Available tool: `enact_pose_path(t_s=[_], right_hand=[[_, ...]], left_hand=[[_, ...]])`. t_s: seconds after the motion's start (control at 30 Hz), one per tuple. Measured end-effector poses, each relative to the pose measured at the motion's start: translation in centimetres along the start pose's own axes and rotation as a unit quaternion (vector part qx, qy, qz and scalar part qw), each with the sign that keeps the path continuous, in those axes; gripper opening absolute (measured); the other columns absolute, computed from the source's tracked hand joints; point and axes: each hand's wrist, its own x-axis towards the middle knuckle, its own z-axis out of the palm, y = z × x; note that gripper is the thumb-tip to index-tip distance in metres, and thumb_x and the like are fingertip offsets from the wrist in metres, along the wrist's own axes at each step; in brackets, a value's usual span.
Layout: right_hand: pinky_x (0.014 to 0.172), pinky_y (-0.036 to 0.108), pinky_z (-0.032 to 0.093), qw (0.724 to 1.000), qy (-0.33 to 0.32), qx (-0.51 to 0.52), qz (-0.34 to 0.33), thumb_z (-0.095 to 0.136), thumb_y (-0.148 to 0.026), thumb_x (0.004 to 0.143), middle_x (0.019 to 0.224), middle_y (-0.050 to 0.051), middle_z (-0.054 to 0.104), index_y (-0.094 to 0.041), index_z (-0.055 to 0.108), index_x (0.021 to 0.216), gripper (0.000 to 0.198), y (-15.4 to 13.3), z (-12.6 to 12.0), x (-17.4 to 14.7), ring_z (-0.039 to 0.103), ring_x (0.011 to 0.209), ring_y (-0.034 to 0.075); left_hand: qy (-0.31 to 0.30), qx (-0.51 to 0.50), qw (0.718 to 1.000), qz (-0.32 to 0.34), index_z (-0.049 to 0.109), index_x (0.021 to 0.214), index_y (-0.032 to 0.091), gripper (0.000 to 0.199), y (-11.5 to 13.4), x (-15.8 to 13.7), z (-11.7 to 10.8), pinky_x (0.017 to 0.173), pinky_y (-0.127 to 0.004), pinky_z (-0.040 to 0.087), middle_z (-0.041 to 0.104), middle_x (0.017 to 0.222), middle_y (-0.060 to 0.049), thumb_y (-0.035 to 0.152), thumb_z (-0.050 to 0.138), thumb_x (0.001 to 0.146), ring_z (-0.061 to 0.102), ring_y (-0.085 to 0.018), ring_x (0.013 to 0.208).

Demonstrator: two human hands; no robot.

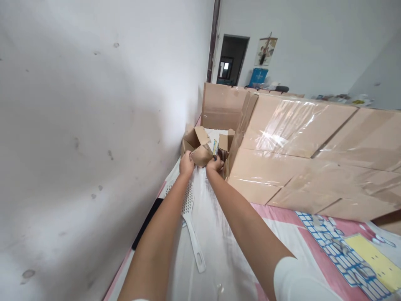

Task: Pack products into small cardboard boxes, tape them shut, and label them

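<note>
Both arms stretch forward to a narrow spot between the wall and a cardboard partition. My left hand (187, 164) is closed on the left edge of a brown cardboard piece (201, 156), its fingers partly hidden. At the right edge of that piece my right hand (215, 164) is closed too, by a small yellow-and-blue item (215, 147). An open cardboard box (189, 140) stands behind my left hand. Another small cardboard box (226, 143) sits beyond the right one. Under my left forearm lies a white perforated skimmer (191, 228), its handle pointing toward me.
A tall taped cardboard partition (282, 163) runs along the right, and a white wall (94, 125) closes the left. A black object (147, 223) lies by the wall. Blue-and-white patterned sheets and a yellow card (376, 259) lie at lower right on the pink-and-white cloth (282, 234).
</note>
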Motion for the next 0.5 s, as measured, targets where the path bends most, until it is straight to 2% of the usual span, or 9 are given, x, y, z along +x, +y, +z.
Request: enact_pose_path(t_s=[0.1, 0.23, 0.33, 0.4, 0.5], right_hand=[[0.102, 0.049, 0.055, 0.997, 0.040, -0.012, 0.058, 0.063, -0.036, 0.101, 0.137, 0.011, 0.061, -0.019, 0.063, 0.130, 0.034, -0.2, -0.1, -0.5, 0.063, 0.119, 0.025], [0.099, 0.047, 0.057, 0.997, 0.042, 0.009, 0.069, 0.064, -0.036, 0.101, 0.131, 0.011, 0.064, -0.017, 0.064, 0.126, 0.032, -1.5, -1.4, -2.5, 0.065, 0.116, 0.024], [0.100, 0.046, 0.055, 0.997, 0.035, 0.041, 0.055, 0.063, -0.036, 0.101, 0.130, 0.010, 0.064, -0.017, 0.066, 0.121, 0.028, -3.5, -2.7, -4.8, 0.064, 0.115, 0.023], [0.101, 0.044, 0.053, 0.997, 0.012, 0.074, 0.036, 0.058, -0.034, 0.102, 0.122, 0.010, 0.066, -0.016, 0.066, 0.110, 0.021, -5.2, -3.8, -6.6, 0.062, 0.115, 0.023], [0.098, 0.037, 0.053, 0.988, -0.072, 0.138, -0.013, 0.046, -0.036, 0.102, 0.109, 0.009, 0.066, -0.018, 0.062, 0.095, 0.025, -7.7, -6.3, -9.9, 0.060, 0.111, 0.022]], left_hand=[[-0.001, -0.023, 1.000, 0.016, 0.066, 0.112, 0.015, 0.028, -0.3, -1.0, -0.6, 0.087, -0.041, 0.058, 0.069, 0.102, -0.006, 0.041, 0.061, 0.100, 0.067, -0.019, 0.092], [0.023, -0.049, 0.997, 0.049, 0.064, 0.108, 0.015, 0.023, 1.1, -2.6, -2.4, 0.083, -0.038, 0.056, 0.067, 0.095, -0.004, 0.036, 0.059, 0.100, 0.066, -0.018, 0.088], [0.061, -0.052, 0.993, 0.090, 0.062, 0.104, 0.016, 0.013, 4.0, -3.8, -4.6, 0.088, -0.037, 0.052, 0.066, 0.097, -0.006, 0.022, 0.053, 0.097, 0.064, -0.021, 0.094], [0.087, -0.044, 0.987, 0.127, 0.062, 0.103, 0.017, 0.017, 6.6, -4.7, -6.9, 0.094, -0.037, 0.050, 0.066, 0.102, -0.007, 0.015, 0.050, 0.091, 0.063, -0.022, 0.101], [0.122, -0.027, 0.975, 0.183, 0.063, 0.107, 0.020, 0.028, 10.9, -7.3, -11.4, 0.102, -0.036, 0.047, 0.067, 0.114, -0.008, 0.011, 0.050, 0.084, 0.062, -0.022, 0.111]])
